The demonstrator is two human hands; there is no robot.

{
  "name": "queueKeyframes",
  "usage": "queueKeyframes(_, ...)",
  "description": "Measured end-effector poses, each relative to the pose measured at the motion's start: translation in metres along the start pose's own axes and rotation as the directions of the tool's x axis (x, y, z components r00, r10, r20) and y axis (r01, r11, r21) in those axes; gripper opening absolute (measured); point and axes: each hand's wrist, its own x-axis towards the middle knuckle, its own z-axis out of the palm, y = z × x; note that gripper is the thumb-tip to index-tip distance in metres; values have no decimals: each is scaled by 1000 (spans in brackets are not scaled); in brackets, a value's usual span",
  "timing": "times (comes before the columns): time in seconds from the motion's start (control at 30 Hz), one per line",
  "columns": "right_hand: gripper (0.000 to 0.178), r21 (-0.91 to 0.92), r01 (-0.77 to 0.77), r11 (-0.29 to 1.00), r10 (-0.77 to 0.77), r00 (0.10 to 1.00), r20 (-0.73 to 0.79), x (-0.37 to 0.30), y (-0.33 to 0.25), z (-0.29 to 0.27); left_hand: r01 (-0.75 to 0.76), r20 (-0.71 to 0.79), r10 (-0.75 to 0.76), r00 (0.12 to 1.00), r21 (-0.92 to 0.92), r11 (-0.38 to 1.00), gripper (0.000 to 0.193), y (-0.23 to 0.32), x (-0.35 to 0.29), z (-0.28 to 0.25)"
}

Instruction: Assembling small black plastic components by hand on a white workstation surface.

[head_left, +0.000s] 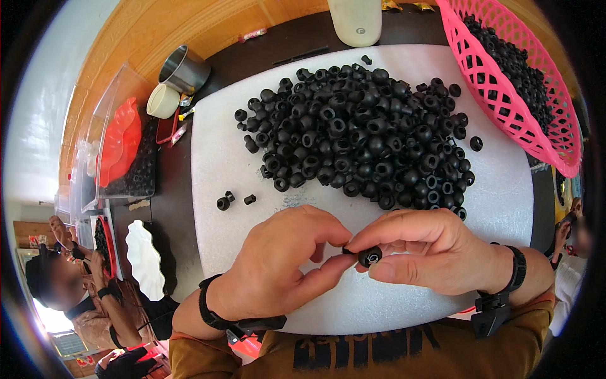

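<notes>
At the left of the room, a pale wall [44, 76] meets wood-toned panelling [139, 31], and a co-worker [113, 309] in a dark cap shows low down. A dark table [170, 218] extends under a white board [218, 243] with a faintly glossy face (its edges bow, as straight lines do in this lens). A second co-worker [568, 284] is partly visible at the right rim.

Counting from the left: one white scalloped tray [144, 259], one red scalloped tray [120, 145] in a clear bin, one cream cup [163, 101] and one metal cup [184, 69]. Three small black pieces [223, 203] lie loose on the board's left part. The left hand [271, 259] has thumb and fingertips together on one small dark piece [346, 251], mostly hidden. One heap of black hollow balls [353, 132] covers the middle, too overlapped to count; one off-white container [355, 22] stands beyond it. The right hand [429, 246], just beside the left, pinches one black ball [367, 256] between thumb and fingers, above the near part of the board. One pink basket [552, 161] holds many black parts.
</notes>
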Motion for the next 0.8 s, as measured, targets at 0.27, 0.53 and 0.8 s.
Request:
queueKeyframes(0.27, 31, 179, 1, 984, 0, 1000, -1, -2, -1, -1, 54, 12, -54, 998, -65, 996, 24, -6, 2, -2)
queueKeyframes(0.53, 27, 104, 41, 994, -33, 997, -75, 0, 5, 3, 81, -125, -121, 985, -287, 954, 23, -6, -4, 2)
queueKeyframes(0.8, 20, -439, 241, 865, -293, 955, -51, 5, 6, -1, 122, -44, -138, 989, -265, 956, 23, 3, -4, -1)
